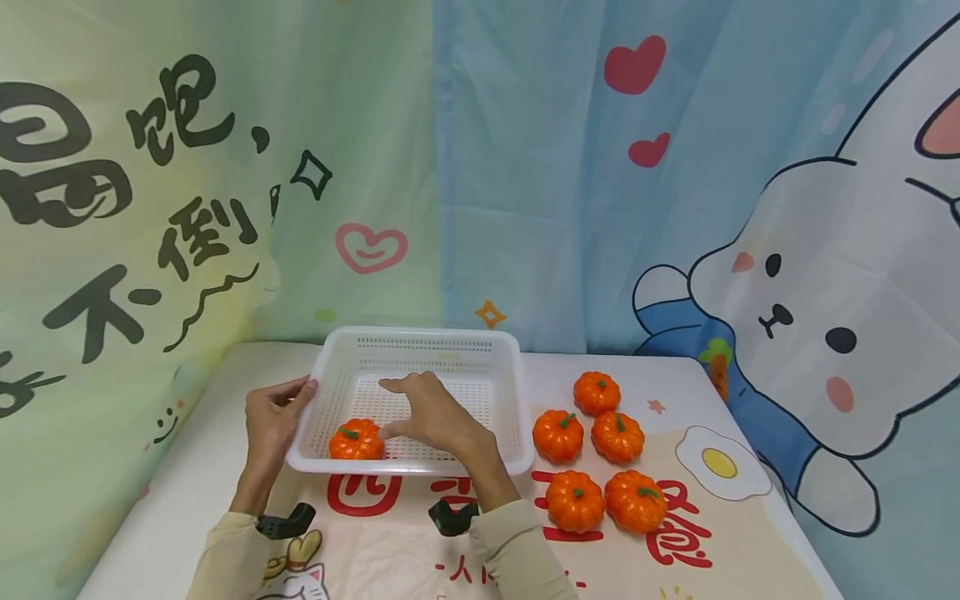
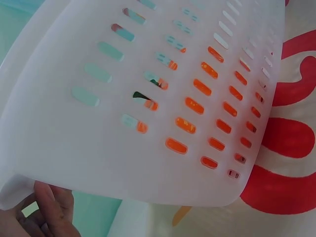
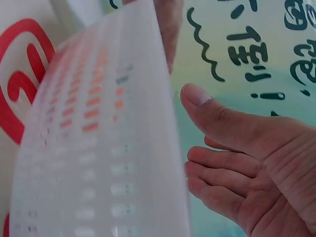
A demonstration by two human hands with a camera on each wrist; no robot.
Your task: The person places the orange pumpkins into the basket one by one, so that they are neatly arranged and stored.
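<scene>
A white perforated plastic basket stands on the table, one small orange toy pumpkin in its front left corner. At the basket's left rim my left hand grips the edge between thumb and fingers; the left wrist view shows those fingers at a corner of the rim. My right hand is over the basket, beside the pumpkin, with thumb and fingers spread and nothing held. In the right wrist view its thumb is apart from the loosely bent fingers. Through the slots, the orange pumpkin shows.
Several more orange pumpkins lie on the table right of the basket. The table is partly covered by a printed beige mat. Behind it hangs a printed curtain. Dark bands are on both wrists.
</scene>
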